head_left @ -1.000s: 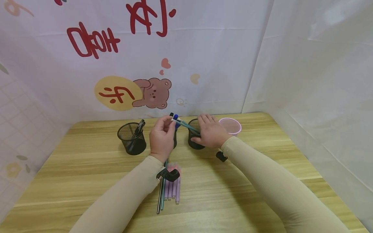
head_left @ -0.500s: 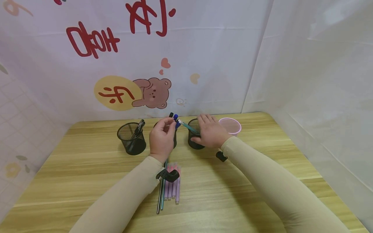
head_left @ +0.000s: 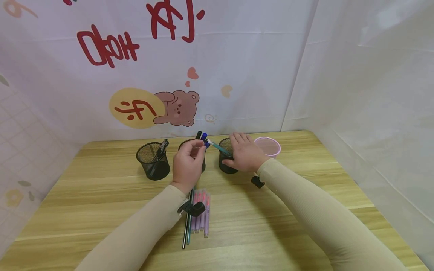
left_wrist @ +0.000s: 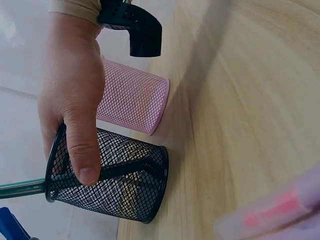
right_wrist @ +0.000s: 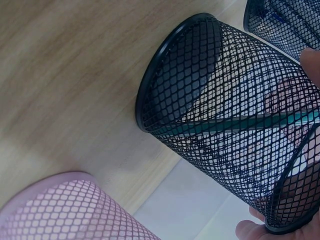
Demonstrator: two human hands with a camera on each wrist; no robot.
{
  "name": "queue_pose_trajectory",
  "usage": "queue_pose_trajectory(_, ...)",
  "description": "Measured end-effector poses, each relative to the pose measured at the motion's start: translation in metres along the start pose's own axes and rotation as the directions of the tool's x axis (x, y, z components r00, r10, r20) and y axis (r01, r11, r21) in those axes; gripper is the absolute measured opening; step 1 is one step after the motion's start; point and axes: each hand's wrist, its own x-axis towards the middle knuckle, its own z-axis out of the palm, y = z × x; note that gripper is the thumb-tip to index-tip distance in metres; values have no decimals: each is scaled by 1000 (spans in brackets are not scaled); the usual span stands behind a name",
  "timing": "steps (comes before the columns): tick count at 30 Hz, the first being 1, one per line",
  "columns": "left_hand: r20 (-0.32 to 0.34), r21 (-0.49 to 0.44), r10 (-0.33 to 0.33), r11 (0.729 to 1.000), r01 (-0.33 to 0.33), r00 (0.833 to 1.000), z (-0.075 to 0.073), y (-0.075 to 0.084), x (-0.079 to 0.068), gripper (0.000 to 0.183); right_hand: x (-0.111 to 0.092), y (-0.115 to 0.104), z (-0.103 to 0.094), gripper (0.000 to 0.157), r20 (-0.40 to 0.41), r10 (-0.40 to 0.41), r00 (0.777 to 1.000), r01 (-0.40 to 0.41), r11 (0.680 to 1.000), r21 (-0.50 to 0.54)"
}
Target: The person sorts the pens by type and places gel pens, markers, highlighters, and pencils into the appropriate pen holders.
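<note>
My right hand (head_left: 245,152) grips the rim of a black mesh pen holder (head_left: 228,165), thumb down its outer side in the left wrist view. Inside leans a green pencil (head_left: 220,147), its eraser end sticking out to the left. In the right wrist view the pencil (right_wrist: 245,123) shows through the mesh. My left hand (head_left: 186,165) hovers before another black mesh holder (head_left: 203,163), its fingers loosely bent beside the blue-capped pens (head_left: 204,136) standing there. It holds nothing that shows. The left hand partly covers that holder.
A black mesh holder (head_left: 157,171) with black pens stands at left, a pink mesh holder (head_left: 268,146) at right. Several purple highlighters (head_left: 202,218) and two long pencils (head_left: 186,233) lie on the wooden table (head_left: 271,226). A white cloth backdrop (head_left: 237,56) rises behind.
My left hand has let go of the green pencil's end and drawn slightly back to the left and down. The pencil has dropped to lean in the holder; my right hand has stayed still.
</note>
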Motion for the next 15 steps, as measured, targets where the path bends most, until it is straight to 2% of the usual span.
queue_pose_trajectory(8,113,49,77,995,-83,991,-13,-1,-7,26,-1,0,1,104,-16,-11,1000,11,1000,-2)
queue_pose_trajectory(15,231,133,89,984,-122,969,-29,-2,-14,38,-1,1,1,104,-26,-16,1000,16,1000,-3)
